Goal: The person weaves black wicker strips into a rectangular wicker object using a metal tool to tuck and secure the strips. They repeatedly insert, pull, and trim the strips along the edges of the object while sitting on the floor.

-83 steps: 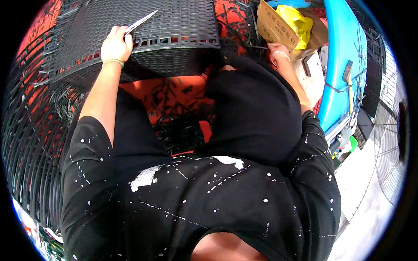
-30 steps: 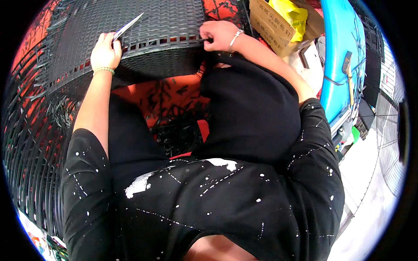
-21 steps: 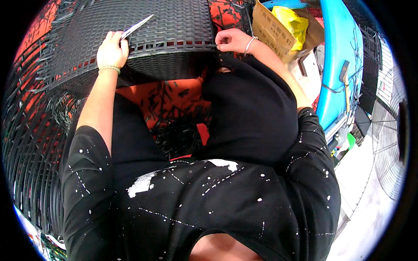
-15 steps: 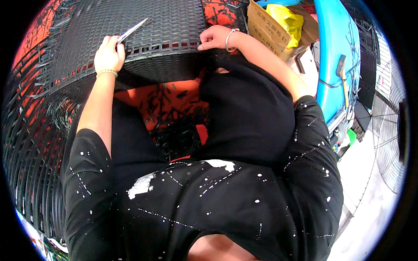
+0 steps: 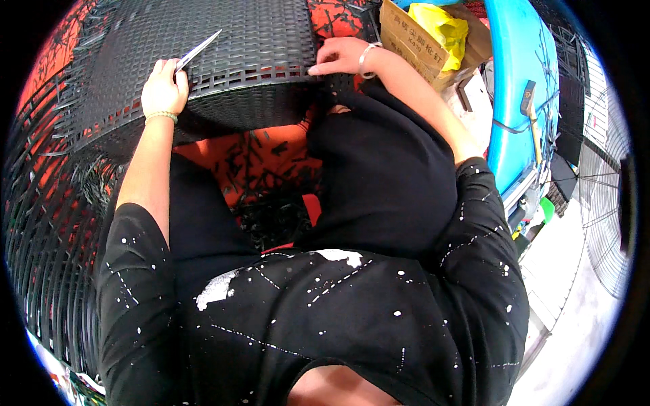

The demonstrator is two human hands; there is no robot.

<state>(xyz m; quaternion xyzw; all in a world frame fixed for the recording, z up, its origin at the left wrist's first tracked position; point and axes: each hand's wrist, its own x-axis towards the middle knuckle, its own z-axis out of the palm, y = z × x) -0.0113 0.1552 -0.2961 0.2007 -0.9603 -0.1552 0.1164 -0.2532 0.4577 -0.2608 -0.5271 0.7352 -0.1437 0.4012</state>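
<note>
A black woven rattan piece [image 5: 203, 51], box-like with a flat top and a front side, stands before my knees. My left hand [image 5: 164, 89] is closed around a slim, pointed metal blade [image 5: 199, 51]; its handle is hidden in the palm. The blade points away and to the right over the weave, and the hand rests by the near edge. At the right front corner, my right hand [image 5: 344, 55] touches the weave with thumb and finger drawn together. Whatever lies between those fingertips is too small to make out.
Loose black strips [image 5: 40, 223] hang and spread at the left. Cut bits litter the red floor [image 5: 254, 162]. To the right stand a cardboard box [image 5: 413, 42] with a yellow bag [image 5: 443, 34], a blue container [image 5: 511, 61] with a hammer [image 5: 530, 111] on it, and a fan [image 5: 602, 183].
The right hand's fingers have uncurled a little, and one digit now stretches toward the weave's corner. The left hand keeps the blade in nearly the same pose. The whole view has shifted slightly.
</note>
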